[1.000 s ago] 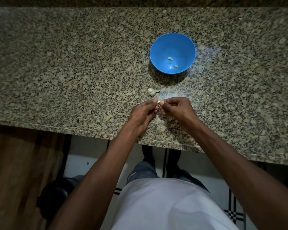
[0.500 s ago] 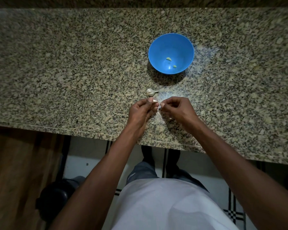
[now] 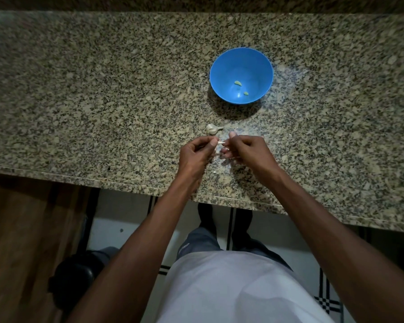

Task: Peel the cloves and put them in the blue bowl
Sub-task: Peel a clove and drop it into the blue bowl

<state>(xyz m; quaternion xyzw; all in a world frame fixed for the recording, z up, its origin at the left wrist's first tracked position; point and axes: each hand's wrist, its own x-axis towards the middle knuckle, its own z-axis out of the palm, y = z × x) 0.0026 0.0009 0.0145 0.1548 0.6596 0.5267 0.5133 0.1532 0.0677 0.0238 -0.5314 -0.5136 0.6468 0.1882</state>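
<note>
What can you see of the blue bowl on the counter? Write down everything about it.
The blue bowl is round, plain and smooth, and looks like plastic. It stands upright on the speckled granite counter, beyond the hands, casting a dark shadow toward the near left. Two small pale peeled cloves lie apart on its bottom. Neither hand touches it; a garlic bulb lies on the counter just in front of it, apart.

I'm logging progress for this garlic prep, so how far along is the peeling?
Done: two peeled cloves lie in the blue bowl. In hand: the left hand pinches a clove at its fingertips, the right hand close beside it with curled fingers. Left: the remaining garlic head sits on the granite counter beyond the hands.
</note>
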